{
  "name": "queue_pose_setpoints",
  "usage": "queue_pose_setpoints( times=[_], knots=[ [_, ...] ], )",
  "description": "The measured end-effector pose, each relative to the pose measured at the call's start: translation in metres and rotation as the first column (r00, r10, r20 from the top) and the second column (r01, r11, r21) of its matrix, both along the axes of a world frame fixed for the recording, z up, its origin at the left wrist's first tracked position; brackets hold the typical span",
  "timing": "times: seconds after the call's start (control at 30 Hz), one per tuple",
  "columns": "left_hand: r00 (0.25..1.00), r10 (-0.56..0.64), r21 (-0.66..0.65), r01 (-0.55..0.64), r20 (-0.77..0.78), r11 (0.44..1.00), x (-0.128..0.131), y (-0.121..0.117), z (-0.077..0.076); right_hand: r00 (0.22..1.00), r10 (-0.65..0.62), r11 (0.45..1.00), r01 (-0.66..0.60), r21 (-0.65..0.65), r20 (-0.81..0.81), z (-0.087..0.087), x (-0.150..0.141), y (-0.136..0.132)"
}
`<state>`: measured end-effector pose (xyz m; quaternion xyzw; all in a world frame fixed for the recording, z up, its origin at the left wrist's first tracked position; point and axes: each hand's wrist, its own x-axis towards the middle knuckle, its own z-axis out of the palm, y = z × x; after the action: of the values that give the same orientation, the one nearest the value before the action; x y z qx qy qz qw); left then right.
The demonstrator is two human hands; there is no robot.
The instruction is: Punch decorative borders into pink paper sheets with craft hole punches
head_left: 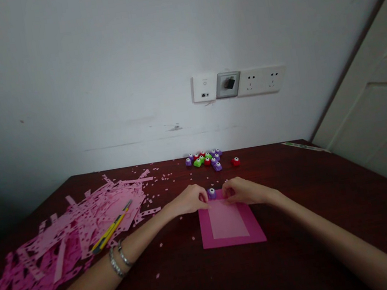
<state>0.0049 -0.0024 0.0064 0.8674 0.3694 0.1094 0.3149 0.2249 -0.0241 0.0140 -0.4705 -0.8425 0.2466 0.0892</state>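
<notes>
A light pink sheet of paper (227,220) lies over a larger dark pink sheet (257,230) on the table. My left hand (190,199) pinches the light sheet near its far left corner. At the far right corner, my right hand (242,191) has its fingers closed on the same sheet. Between both hands stands a small purple paper punch (212,193) with a white top, at the far edge of the sheets. Whether the paper's edge reaches into the punch, I cannot tell.
Pink punched scraps (110,201) are heaped at the left, with a yellow utility knife (111,229) on them. Several coloured punches (207,161) cluster by the wall, a red one (235,161) apart. A ruler (305,146) lies back right. Tiny paper cut-outs dot the table (303,245).
</notes>
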Motion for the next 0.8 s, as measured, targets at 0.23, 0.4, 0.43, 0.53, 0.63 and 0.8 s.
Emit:
queue_pose_setpoints(
  times=[0.23,0.4,0.43,0.53,0.63,0.8],
  knots=[
    [0.997,0.069,0.035,-0.068,-0.029,0.997,0.0014,-0.003,0.0008,1.0,0.02,0.998,-0.019,0.067,-0.011,-0.0028,-0.0001,0.0007],
    [0.998,0.05,0.011,-0.05,-0.029,0.999,0.0016,-0.0033,0.0008,0.999,0.012,0.998,-0.01,0.06,-0.03,-0.0013,-0.0009,-0.0009],
    [0.999,0.047,0.01,-0.046,-0.024,0.999,0.0015,-0.0031,0.0008,0.999,0.018,0.999,-0.016,0.052,-0.033,-0.0012,-0.001,-0.0009],
    [0.999,0.04,-0.01,-0.04,-0.002,0.999,0.0005,-0.002,0.002,0.999,0.025,0.998,-0.023,0.051,-0.035,-0.0015,-0.0013,-0.0005],
    [0.999,0.032,-0.073,-0.03,0.029,0.997,-0.0012,0.0004,0.0034,0.999,0.024,0.999,-0.022,0.049,-0.048,-0.0009,-0.0018,-0.0002],
    [0.997,0.049,-0.148,-0.04,0.055,0.988,-0.0035,0.0059,0.0003,0.993,-0.005,1.0,0.007,0.017,-0.119,0.0026,-0.003,-0.0009]
  ],
)
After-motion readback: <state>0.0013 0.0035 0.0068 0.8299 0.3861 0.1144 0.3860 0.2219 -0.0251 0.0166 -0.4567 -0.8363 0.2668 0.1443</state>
